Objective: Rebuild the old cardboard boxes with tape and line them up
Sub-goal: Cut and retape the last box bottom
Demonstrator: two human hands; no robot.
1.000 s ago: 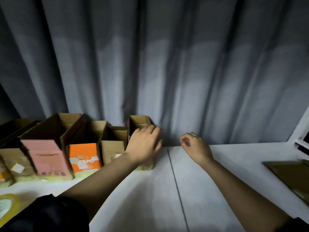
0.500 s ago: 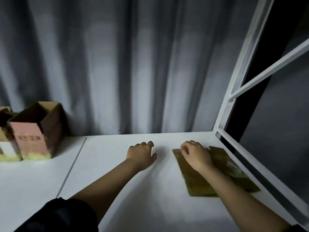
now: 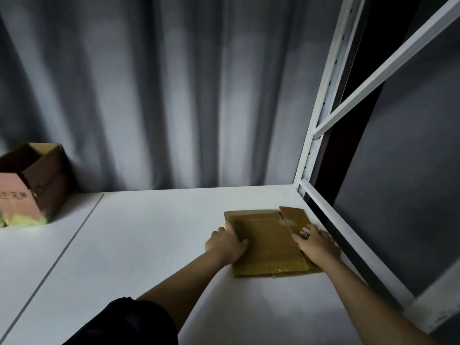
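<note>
A flattened brown cardboard box lies on the white tabletop, toward the right side and close to the white metal rail that edges the surface there. Glossy tape runs along its near edge, and a second flat piece of brown cardboard shows beneath or beside its far right corner, carrying a small white label with dark print; whether this piece belongs to the same box cannot be told. The left hand rests on the left edge of the flat box, fingers curled over that edge with the thumb lying on the top face, so it seems to grip the side. The right hand sits on the right edge, its fingers bent down onto the cardboard beside the label; whether they wrap under the edge or only press on it cannot be told. Both bare forearms reach in from below, and a dark sleeve covers the left upper arm. Well apart, at the far left of the table, stands an upright open cardboard box with a pink front label and yellowish tape at its base. A thin dark seam crosses the tabletop between the two boxes. Behind the table hangs a grey pleated curtain, and at the right a white perforated metal upright with a slanting white bar rises from the corner.
</note>
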